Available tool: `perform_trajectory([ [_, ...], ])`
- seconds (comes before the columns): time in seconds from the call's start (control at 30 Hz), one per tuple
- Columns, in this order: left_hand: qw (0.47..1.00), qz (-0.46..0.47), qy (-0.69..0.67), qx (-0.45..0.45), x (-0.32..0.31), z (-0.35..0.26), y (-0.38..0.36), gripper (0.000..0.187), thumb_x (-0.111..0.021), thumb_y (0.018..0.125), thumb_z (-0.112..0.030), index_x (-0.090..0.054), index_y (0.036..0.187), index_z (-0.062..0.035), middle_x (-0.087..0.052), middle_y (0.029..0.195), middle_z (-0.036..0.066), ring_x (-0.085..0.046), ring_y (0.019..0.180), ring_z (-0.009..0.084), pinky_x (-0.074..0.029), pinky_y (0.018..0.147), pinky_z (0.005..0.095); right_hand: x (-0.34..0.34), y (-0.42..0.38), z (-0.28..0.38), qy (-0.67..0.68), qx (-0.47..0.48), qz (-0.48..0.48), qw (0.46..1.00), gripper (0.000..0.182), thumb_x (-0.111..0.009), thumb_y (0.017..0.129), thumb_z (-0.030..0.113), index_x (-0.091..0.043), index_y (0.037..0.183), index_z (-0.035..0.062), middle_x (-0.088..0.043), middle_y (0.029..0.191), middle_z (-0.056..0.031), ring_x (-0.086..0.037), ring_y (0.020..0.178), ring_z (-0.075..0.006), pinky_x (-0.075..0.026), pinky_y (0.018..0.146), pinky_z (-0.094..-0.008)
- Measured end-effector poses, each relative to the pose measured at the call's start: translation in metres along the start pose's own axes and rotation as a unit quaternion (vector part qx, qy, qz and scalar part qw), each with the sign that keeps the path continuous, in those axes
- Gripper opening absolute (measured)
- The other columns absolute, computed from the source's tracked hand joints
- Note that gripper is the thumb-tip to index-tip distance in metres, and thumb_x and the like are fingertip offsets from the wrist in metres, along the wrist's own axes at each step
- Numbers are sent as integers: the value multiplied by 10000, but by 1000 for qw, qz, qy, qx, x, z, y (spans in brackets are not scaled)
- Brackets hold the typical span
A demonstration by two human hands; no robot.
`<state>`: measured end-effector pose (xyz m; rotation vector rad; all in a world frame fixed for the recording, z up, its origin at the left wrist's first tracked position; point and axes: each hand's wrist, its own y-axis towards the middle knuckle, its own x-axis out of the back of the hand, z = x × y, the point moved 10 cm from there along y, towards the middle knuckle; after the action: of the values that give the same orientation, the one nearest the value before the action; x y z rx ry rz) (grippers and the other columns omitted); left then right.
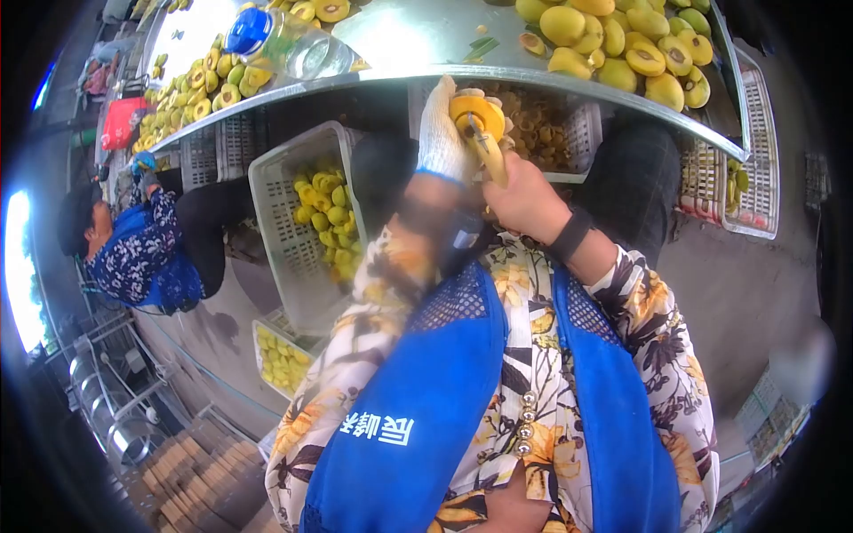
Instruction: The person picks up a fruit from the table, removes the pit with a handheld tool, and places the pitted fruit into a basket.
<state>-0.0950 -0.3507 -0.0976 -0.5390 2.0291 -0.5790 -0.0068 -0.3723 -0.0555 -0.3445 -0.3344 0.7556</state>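
Note:
In the head view my left hand [439, 135], in a white knit glove, holds a yellow peach half [477, 114] with its cut face up. My right hand [531, 197] is bare and wrapped round the pale yellow handle of a small pitting tool [490, 158]. The tool's metal end meets the middle of the peach half; its exact shape is too small to tell. Both hands are close together just below the metal table's edge. Beneath them stands a crate [582, 142] of brown pits or scraps, partly hidden by my hands.
A metal table [409, 44] bears piles of halved peaches [613, 44] and a clear bottle with a blue cap [247, 32]. A white crate [283, 213] of yellow fruit stands at my left, another crate [755, 169] at right. A co-worker [151, 240] sits at far left.

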Motion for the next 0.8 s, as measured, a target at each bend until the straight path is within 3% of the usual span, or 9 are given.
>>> perform_trajectory([
  [0.03,1000,-4,7,6,-1,-2,-2,389,-528,860,-463,-536,846,-74,-602,751,152,-580,608,327,-479,554,455,-1,1,2,-28,21,-1,999,133,-489,806,110,-471,878,-1,-521,616,-66,-479,401,-152,-401,383,-295],
  [0.13,988,-36,101,-109,-7,-26,-11,375,-521,875,-387,-561,780,-27,-587,689,141,-569,555,270,-472,494,367,1,3,10,-88,147,-49,984,118,-489,803,108,-477,856,3,-533,626,-66,-487,414,-167,-413,402,-304],
  [0.2,970,-69,162,-165,-7,-38,-15,383,-531,877,-356,-582,770,9,-588,692,129,-566,545,226,-468,485,298,-2,5,-1,-43,85,-6,995,113,-499,806,111,-478,860,15,-517,612,-54,-473,416,-146,-402,395,-289],
  [0.3,957,-22,242,-157,-13,-39,-16,382,-543,878,-365,-584,830,12,-598,720,129,-582,598,231,-490,541,323,-8,-2,-7,79,-49,62,994,102,-506,817,102,-473,889,38,-477,601,-27,-426,413,-106,-371,379,-262],
  [0.4,987,69,91,-114,-18,-34,-10,378,-546,881,-378,-575,907,-2,-608,753,128,-593,671,232,-502,591,350,-17,-11,-7,235,-126,100,959,107,-500,832,77,-457,928,57,-430,606,-2,-367,407,-66,-333,363,-234],
  [0.53,996,34,0,-79,-8,-25,-12,367,-531,882,-412,-558,937,-50,-599,763,131,-593,693,263,-513,596,408,-28,-12,-5,337,-153,146,918,117,-484,844,48,-437,950,61,-405,626,8,-332,399,-56,-306,351,-224],
  [0.63,999,12,-2,-37,1,-15,-7,368,-515,885,-417,-552,897,-51,-585,737,124,-583,639,269,-507,539,426,-35,-14,-11,361,-172,145,905,129,-490,826,50,-435,941,62,-417,626,2,-347,399,-62,-315,354,-225],
  [0.73,1000,-27,1,-7,4,-8,-12,369,-507,885,-410,-547,875,-43,-580,724,121,-568,576,254,-489,473,417,-32,-12,-18,225,-140,93,960,126,-490,803,51,-444,919,64,-426,623,-4,-358,399,-67,-320,352,-225],
  [0.8,994,-35,72,-69,5,-18,-11,361,-508,885,-390,-557,847,-34,-578,710,119,-562,557,240,-478,451,404,-28,-9,-18,168,-113,62,977,114,-487,791,49,-450,898,62,-434,624,-8,-364,398,-70,-323,347,-224],
])
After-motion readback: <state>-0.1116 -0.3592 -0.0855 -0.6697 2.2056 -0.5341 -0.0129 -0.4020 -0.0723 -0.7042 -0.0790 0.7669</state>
